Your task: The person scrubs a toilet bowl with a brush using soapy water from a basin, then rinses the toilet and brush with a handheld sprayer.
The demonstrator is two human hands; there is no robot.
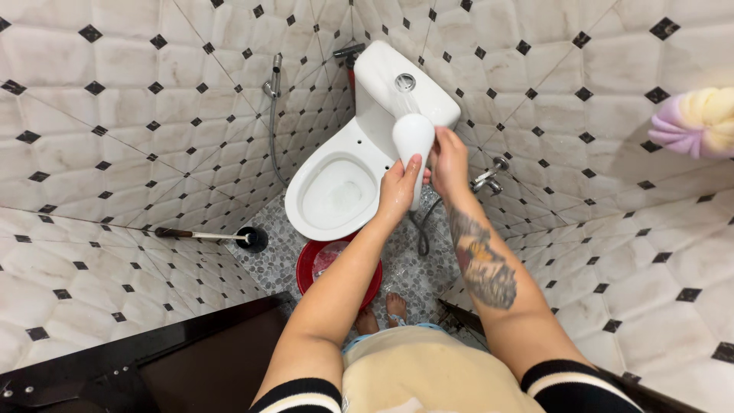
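— Between the fingers of both hands, what is that white thing?
— A shower head [413, 138], spraying water at the cistern [397, 84] just past the fingertips. The left hand [397, 191] has its fingers wrapped tight around the handle, thumb up along it. The right hand [449, 162] is closed on the handle too, just behind the head, fingers curled together.
— And below the fingers?
— A grey hose [423, 229] hangs from the handle, down past the wrists. The toilet bowl [336, 191] sits open just left of the left knuckles. A red bucket [310, 268] stands on the pebble floor [417, 275] under the left forearm.
— Anything farther off?
— Well left of the fingers, a toilet brush [245, 239] leans against the tiled wall [115, 153]. A wall tap [489, 177] is just right of the right wrist.
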